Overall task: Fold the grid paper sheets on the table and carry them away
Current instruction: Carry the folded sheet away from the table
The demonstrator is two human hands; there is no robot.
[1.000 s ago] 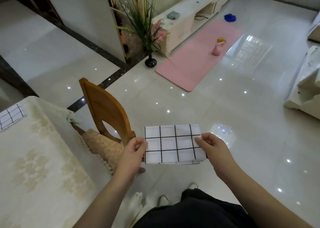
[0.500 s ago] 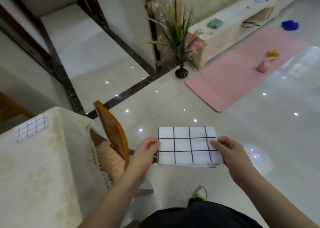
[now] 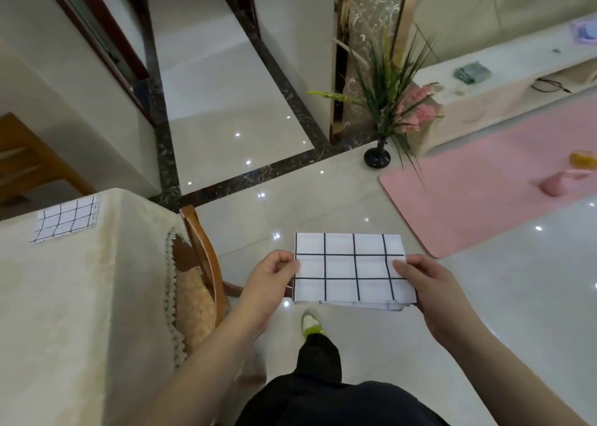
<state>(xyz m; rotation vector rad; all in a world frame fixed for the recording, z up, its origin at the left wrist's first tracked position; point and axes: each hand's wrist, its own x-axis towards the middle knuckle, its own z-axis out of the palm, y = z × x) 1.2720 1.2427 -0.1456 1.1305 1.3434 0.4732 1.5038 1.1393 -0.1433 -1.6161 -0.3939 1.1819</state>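
- Left hand and right hand pinch opposite ends of the folded grid paper, held over the floor beside the table.
- Wooden chair against the table.
- Another grid sheet lies on the table's far corner.

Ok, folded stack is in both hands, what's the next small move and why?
Probably keep walking it away, level. The left hand and right hand pinch opposite edges of the folded grid sheets above the floor, beside the chair. Another grid sheet lies on the table.
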